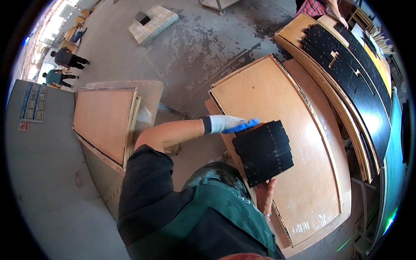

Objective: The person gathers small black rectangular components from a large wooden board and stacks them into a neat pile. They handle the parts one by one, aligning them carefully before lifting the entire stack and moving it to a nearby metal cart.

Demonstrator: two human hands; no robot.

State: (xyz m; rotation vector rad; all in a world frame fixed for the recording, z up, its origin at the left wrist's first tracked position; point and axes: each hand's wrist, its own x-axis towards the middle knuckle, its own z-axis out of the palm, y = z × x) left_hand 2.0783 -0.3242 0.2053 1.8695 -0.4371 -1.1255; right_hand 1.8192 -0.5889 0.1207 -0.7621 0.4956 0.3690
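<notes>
A bundle of black slats [264,151] with stepped ends and rows of small pale dots is in front of me, over a framed wooden board. My right hand [265,193], bare, holds the near edge of the bundle; part of that hand is hidden beneath it. At the far left corner of the slats is my left hand [232,124], in a white glove with blue on the palm side. Its fingers are stretched out and close together, right by the edge; whether they touch the slats I cannot tell. The framed wooden board [307,173] has raised strips along its sides.
Stacked boards with black slats [346,73] stand at the right, where another person's hand [343,21] rests. A smaller framed board [106,110] lies on a table at left. A low pallet-like stack [154,24] sits on the floor; two people [65,58] are far left.
</notes>
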